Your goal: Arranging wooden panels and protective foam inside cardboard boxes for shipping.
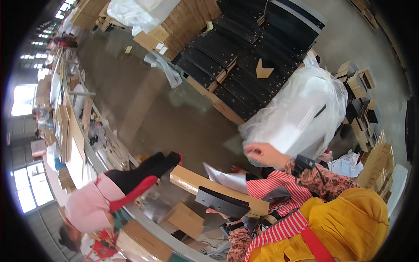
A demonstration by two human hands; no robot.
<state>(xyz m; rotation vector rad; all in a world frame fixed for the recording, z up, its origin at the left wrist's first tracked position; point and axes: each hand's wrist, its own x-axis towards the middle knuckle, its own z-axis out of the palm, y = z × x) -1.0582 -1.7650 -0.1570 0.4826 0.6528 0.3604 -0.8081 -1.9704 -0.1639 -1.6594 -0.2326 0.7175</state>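
My right hand is closed on the lower edge of a large clear plastic bag with white sheets inside, held up in front of me. My left hand is mostly hidden. It grips from below a long flat cardboard box with a black panel lying against it. A white sheet sticks up behind the box. Both forearms wear red-striped sleeve covers over flowered sleeves. A small black device is strapped to my right wrist.
A person in a pink top and black trousers bends at a long workbench on the left. Stacks of black panels and cardboard stand on the concrete floor beyond. Small open boxes lie at the right.
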